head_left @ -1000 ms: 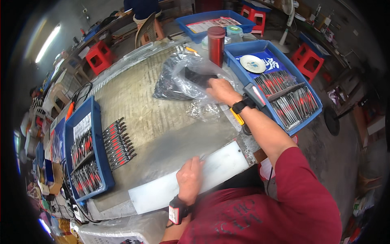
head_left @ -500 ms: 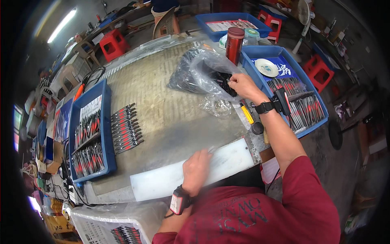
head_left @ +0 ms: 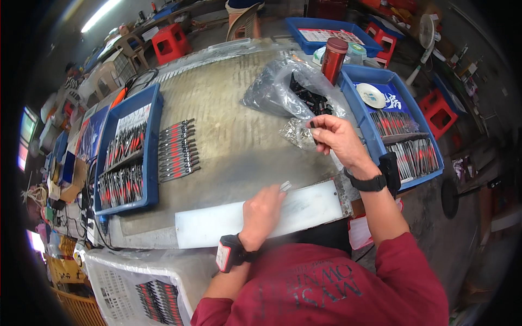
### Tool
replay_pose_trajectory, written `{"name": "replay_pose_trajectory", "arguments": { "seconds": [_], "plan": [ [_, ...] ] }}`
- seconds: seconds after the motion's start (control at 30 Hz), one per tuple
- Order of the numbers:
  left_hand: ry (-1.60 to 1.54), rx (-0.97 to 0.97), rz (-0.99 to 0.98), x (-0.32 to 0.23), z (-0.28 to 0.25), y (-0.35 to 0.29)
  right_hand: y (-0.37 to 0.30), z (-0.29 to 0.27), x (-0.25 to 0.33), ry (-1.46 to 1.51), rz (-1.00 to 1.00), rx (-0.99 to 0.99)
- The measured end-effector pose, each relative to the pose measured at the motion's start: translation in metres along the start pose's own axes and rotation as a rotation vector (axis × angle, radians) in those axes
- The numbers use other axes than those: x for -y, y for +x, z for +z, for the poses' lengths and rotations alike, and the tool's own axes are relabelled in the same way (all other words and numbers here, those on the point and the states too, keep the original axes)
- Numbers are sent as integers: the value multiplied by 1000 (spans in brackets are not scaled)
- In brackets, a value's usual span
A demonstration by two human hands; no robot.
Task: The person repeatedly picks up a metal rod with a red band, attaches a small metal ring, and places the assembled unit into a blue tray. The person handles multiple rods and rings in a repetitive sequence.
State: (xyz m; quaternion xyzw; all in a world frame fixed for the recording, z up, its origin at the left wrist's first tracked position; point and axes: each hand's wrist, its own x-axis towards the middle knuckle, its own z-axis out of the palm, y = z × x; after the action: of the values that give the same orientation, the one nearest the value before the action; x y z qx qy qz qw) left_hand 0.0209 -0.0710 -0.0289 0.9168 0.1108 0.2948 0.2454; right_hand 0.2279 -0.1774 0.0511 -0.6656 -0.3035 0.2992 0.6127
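Observation:
My left hand (head_left: 262,213) rests over a long white board (head_left: 204,229) at the table's near edge. Its fingers pinch a small silvery metal piece (head_left: 285,186) that pokes out beyond the fingertips. To the right, my right hand (head_left: 340,141) is raised and closed on a small black part (head_left: 312,125). Just beyond it lies a clear plastic bag (head_left: 266,89) with its mouth open, holding many black parts (head_left: 312,100). A smaller clear bag of shiny metal bits (head_left: 296,132) sits beside my right fingertips.
Several black-and-red pen-like pieces (head_left: 179,149) lie in a row, left of the table's middle. Blue trays of similar pieces flank them, one on the left (head_left: 154,163) and one on the right (head_left: 438,163). A red flask (head_left: 334,61) stands behind the bag; a white crate (head_left: 98,271) sits lower left.
My right hand has come out of the bag's mouth toward me, now with a small black part in its fingers. My left hand stays over the white board.

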Motion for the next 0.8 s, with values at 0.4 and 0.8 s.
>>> {"name": "replay_pose_trajectory", "arguments": {
  "seconds": [0.4, 0.8],
  "plan": [
    [-69, -76, 60, -17, -31, 3, -52, 41, -17, 204, -24, -10],
    [-51, -61, 97, -21, -31, -1, -73, 40, -36, 247, -6, -38]
  ]
}}
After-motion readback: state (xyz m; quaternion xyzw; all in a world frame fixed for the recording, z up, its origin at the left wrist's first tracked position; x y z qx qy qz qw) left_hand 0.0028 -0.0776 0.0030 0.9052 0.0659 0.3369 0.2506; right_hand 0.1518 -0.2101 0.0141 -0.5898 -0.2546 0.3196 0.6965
